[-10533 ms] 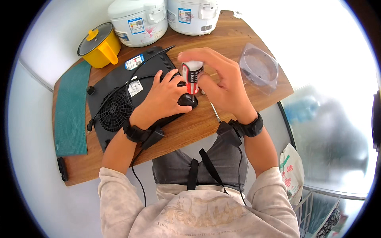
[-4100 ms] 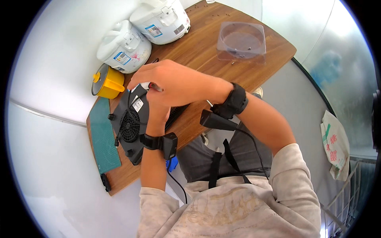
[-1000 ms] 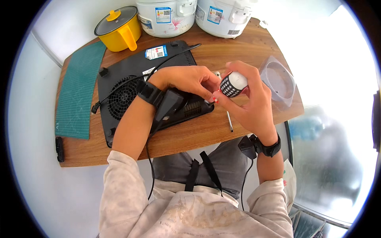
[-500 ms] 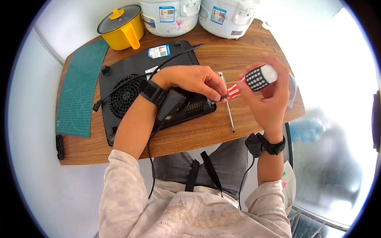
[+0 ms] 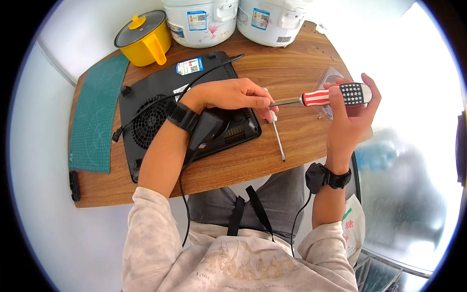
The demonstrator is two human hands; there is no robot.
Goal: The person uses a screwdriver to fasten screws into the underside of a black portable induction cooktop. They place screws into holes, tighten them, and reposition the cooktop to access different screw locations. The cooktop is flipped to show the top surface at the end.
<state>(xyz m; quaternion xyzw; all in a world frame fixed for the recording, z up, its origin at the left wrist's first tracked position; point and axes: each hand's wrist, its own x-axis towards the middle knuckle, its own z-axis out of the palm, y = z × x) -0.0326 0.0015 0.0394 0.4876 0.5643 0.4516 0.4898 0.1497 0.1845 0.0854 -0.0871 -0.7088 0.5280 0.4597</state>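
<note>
My right hand (image 5: pixel 350 117) grips the screwdriver (image 5: pixel 317 98) by its thick handle, which has red and white stripes and a star-patterned black part. The metal shaft points left, about level. At its far end the fingertips of my left hand (image 5: pixel 233 95) pinch the tip, so the tip itself is hidden. Below those fingers a second, thin flat-blade screwdriver (image 5: pixel 278 138) lies on the table, its upper end partly covered. Under my left wrist is a black induction cooker (image 5: pixel 163 80), bottom side up, showing a round fan grille (image 5: pixel 150 122) and labels.
A black power cord (image 5: pixel 214 70) crosses the cooker. A green cutting mat (image 5: pixel 97 117) lies at left. Behind stand a yellow lidded pot (image 5: pixel 146 46) and two white rice cookers (image 5: pixel 204 36). Clear plastic packaging (image 5: pixel 325 80) lies near the right edge of the wooden table (image 5: pixel 224 168).
My right hand has moved right and turned the screwdriver, drawing it away from my left hand. More of its metal shaft now shows. The view has shifted slightly.
</note>
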